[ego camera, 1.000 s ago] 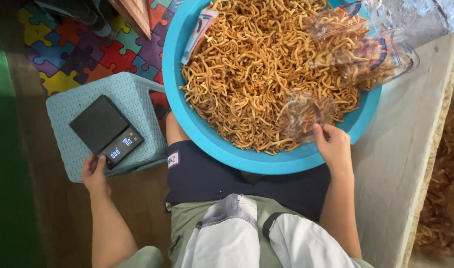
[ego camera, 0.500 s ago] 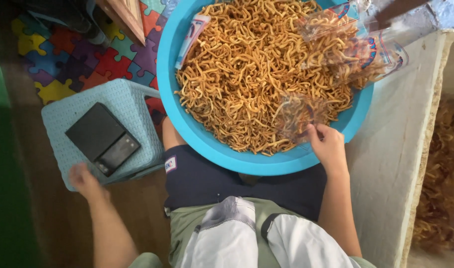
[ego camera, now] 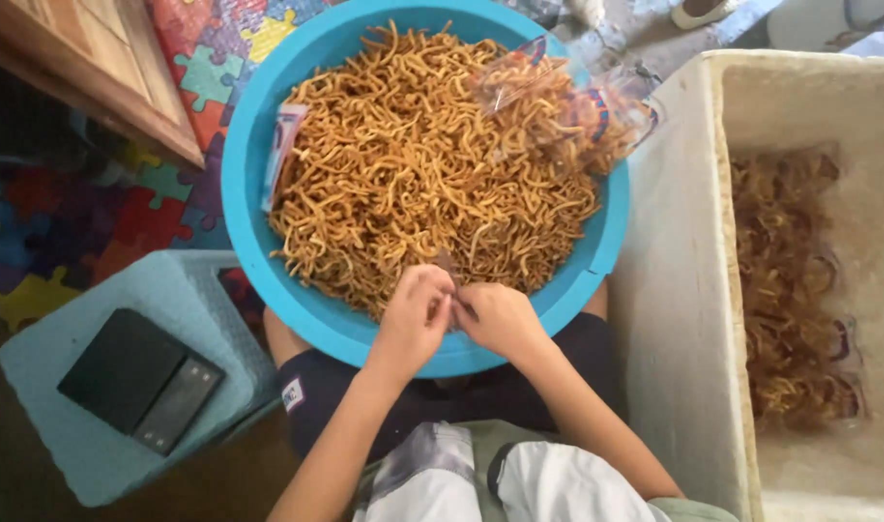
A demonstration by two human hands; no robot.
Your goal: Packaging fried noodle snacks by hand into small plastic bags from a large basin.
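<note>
Both of my hands have come together now; a moment ago my left hand was out by the black scale, and my right hand was alone at the bowl's rim.

Going from left to right, with the big blue bowl as my marker: far left of the bowl and a bit lower, the black scale sits on a pale blue stool. Behind the stool, the floor has a puzzle mat in many colours. Inside the bowl, by its left wall, lies a small pink and white packet. The bowl is heaped with crunchy orange snack sticks.

At the near edge of the bowl, my left hand is curled with fingertips pinched together. My right hand touches it and is curled the same way. Something small is between my fingertips, but I cannot tell what it is.

At the far right edge of the bowl rest clear bags with sticks inside. Right of the bowl stands a white box holding more filled bags.
</note>
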